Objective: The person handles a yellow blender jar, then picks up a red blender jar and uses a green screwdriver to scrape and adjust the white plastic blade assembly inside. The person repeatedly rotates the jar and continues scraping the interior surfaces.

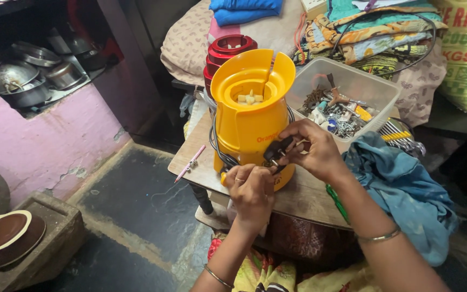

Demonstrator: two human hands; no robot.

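A yellow mixer base [251, 111] stands on a small wooden table [304, 197], with its black cord wound around the body. My right hand [314, 148] grips the black plug [274, 151] at the end of that cord, just in front of the yellow base. My left hand [251, 190] is below the plug with its fingers closed near the plug's pins, touching them; whether it holds a small tool is hidden.
A pink pen [189, 163] lies on the table's left edge. A clear plastic tub [352, 97] of screws and small parts sits behind. Blue cloth [406, 189] lies at right. A red appliance base [227, 51], folded fabrics, metal pots on a shelf [28, 73] surround.
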